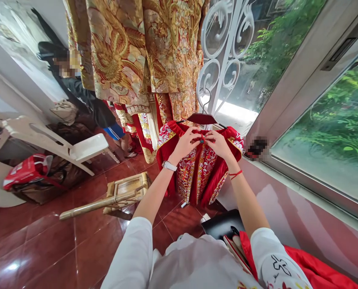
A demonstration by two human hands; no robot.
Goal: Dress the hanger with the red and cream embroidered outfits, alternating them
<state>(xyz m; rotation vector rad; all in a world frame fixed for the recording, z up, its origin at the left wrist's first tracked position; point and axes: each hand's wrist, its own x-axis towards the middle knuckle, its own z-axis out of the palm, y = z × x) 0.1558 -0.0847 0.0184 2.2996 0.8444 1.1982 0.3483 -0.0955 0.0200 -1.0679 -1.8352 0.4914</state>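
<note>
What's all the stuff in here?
red embroidered jacket: one, red and gold, centre
dark curved hanger: one, brown, above jacket
gold embroidered robes: several, gold, hanging top centre
white scrolled metal grille: one, white, by window
white plastic chair: one, white, left
red shopping bag: one, red, far left
tan bamboo stool: one, tan, on floor
other person: one, dark clothes, back left
left hand: one, white watch, pinching jacket collar
right hand: one, red wrist string, pinching jacket collar

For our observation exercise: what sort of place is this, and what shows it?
Probably a dressing or costume room: gold embroidered robes hang overhead, the left hand and right hand grip a red embroidered jacket on a hanger, beside a grilled window.
</note>
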